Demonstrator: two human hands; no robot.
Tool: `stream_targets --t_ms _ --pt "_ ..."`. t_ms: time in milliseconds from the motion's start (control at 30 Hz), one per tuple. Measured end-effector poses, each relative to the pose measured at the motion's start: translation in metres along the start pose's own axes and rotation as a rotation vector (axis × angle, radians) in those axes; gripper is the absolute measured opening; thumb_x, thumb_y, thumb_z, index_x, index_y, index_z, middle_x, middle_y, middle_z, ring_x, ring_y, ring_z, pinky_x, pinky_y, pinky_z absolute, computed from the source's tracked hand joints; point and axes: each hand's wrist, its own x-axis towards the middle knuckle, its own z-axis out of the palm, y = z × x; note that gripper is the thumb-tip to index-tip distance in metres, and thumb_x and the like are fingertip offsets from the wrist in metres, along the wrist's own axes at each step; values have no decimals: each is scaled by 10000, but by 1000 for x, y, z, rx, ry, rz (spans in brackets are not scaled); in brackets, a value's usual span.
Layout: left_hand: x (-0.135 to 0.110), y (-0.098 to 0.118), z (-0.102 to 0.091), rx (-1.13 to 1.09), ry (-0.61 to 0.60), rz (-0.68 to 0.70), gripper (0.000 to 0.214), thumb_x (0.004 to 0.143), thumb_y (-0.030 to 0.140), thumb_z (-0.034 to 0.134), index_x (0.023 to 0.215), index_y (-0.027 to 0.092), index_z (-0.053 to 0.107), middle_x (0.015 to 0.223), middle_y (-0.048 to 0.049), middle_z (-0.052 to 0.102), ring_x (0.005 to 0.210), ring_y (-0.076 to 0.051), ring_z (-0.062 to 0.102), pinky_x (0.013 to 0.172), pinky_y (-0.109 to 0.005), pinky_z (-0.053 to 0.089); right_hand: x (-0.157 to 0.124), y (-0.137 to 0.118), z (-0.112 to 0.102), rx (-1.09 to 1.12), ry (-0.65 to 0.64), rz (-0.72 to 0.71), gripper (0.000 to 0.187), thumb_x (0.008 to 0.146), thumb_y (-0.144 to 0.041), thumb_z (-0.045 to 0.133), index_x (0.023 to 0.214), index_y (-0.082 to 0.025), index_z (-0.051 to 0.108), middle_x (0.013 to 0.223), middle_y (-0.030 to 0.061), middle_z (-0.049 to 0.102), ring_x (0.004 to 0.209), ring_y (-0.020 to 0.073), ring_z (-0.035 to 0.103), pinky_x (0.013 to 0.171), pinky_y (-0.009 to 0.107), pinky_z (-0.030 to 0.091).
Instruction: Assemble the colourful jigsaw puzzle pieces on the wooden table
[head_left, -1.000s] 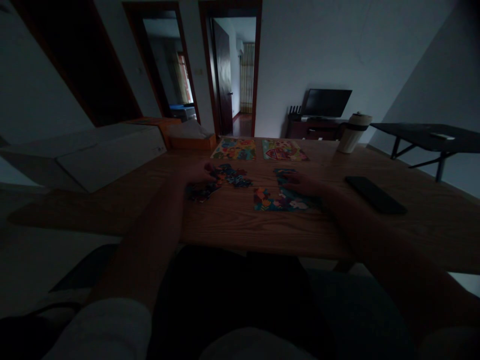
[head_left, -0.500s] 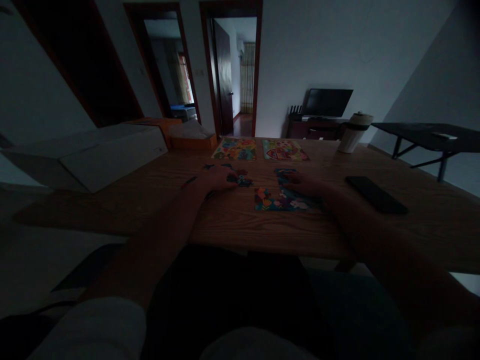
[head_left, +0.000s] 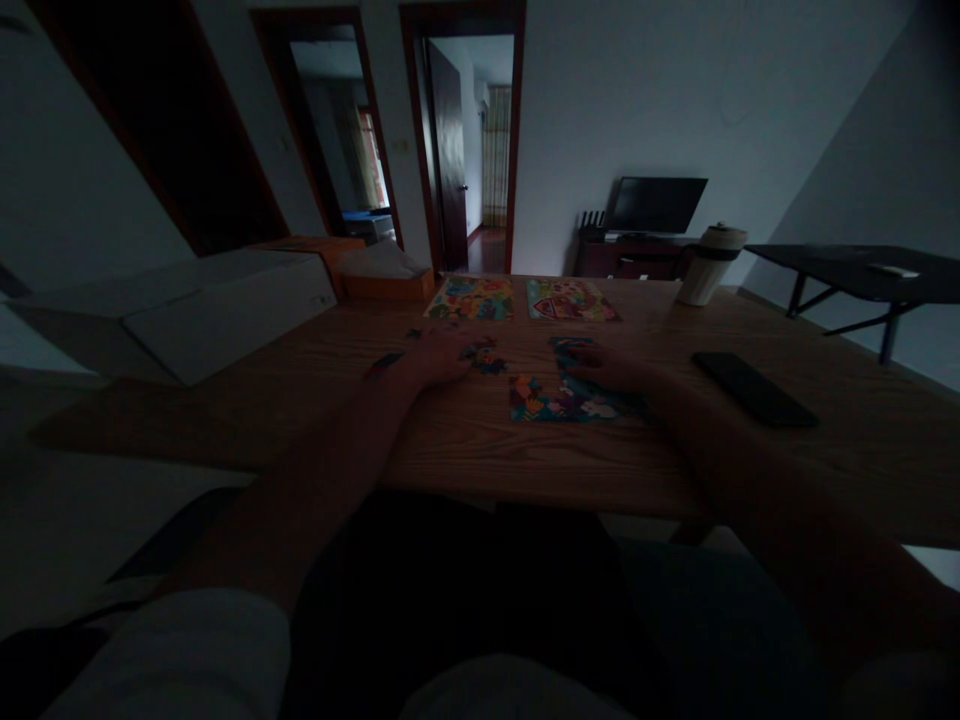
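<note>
Loose jigsaw puzzle pieces (head_left: 489, 360) lie on the wooden table, in dim light. Over their left side is my left hand (head_left: 441, 358), its fingers reaching forward and apart; nothing shows in its grasp, though the fingertips are dark. Another dark piece (head_left: 384, 364) lies left of that wrist. To the right is a partly joined jigsaw puzzle (head_left: 559, 402), L-shaped, with flowers and a white animal shape on dark blue. My right hand (head_left: 606, 366) rests on its upper part with fingers laid out, covering some of the picture.
Two bright picture sheets or puzzles (head_left: 474, 299) lie at the table's far side. A black phone-like slab (head_left: 752, 388) lies right of my right forearm. A pale tumbler (head_left: 705, 272) stands at the far right. On the left are a white box (head_left: 225, 312) and an orange tissue box (head_left: 390, 286).
My left hand has shifted slightly forward, and its fingers have spread from a more closed pose. More of the loose pieces beside it now show. My right hand stays on the puzzle.
</note>
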Motion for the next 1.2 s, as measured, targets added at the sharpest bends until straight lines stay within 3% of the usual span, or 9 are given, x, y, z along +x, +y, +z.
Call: stream_targets --t_ms 167,267,367,467,567,667,767,900,1200 --pt "6 17 10 117 -49 127 538 930 402 533 1453 279 563 1629 -55 383 1481 -340 316 1207 -511 198 1 2 1 8 -8 6 694 912 -733 488 1468 -323 563 1526 57 524 1392 364 483 1206 565 322" --pt "8 21 8 76 -51 146 452 909 390 566 1309 207 672 1509 -112 532 1366 -309 484 1143 -411 338 2 0 -1 5 -23 -9 699 921 -734 472 1470 -311 560 1517 60 535 1368 355 510 1199 559 336" --pt "10 24 3 8 -86 113 360 836 387 654 1124 188 738 1267 -113 694 1119 -279 647 973 -344 473 2 -2 -2 0 -27 7 713 919 -733 479 1485 -304 545 1517 68 533 1378 362 498 1206 557 326" --pt "17 24 -1 -117 -168 37 426 764 364 719 1158 203 702 1152 -75 735 981 -235 684 829 -289 511 2 -4 -3 -10 -25 27 722 916 -732 487 1498 -308 530 1531 66 517 1392 368 482 1209 559 321" --pt "30 22 -8 -167 -270 -21 480 696 394 780 1137 219 706 1093 -51 751 929 -226 686 757 -271 508 2 -5 -3 -6 -30 25 714 917 -736 484 1489 -313 544 1530 62 517 1376 371 499 1202 564 333" --pt "43 23 -19 -123 -326 -34 309 723 414 755 962 218 752 980 -42 763 872 -234 687 749 -297 502 1 -5 -4 4 -40 7 691 920 -742 473 1480 -345 548 1539 29 509 1379 354 501 1203 546 341" --pt "51 28 -23 -167 -223 -28 248 818 413 676 941 215 761 956 -50 763 851 -228 682 762 -319 508 1 -5 -5 13 -43 2 693 911 -756 472 1480 -368 542 1541 8 507 1401 351 477 1213 543 325" --pt "52 35 -4 -388 -20 -98 314 913 450 618 1068 202 733 1033 -73 757 855 -218 686 741 -320 530 2 -3 -4 5 -46 13 730 903 -766 476 1501 -348 519 1556 27 486 1418 354 457 1213 564 312" --pt "46 48 28 -269 61 -84 303 941 417 611 1043 168 750 1042 -90 763 920 -231 695 825 -323 527 3 -2 -1 -11 -30 34 715 921 -735 488 1493 -308 534 1548 60 497 1393 353 487 1200 546 332"
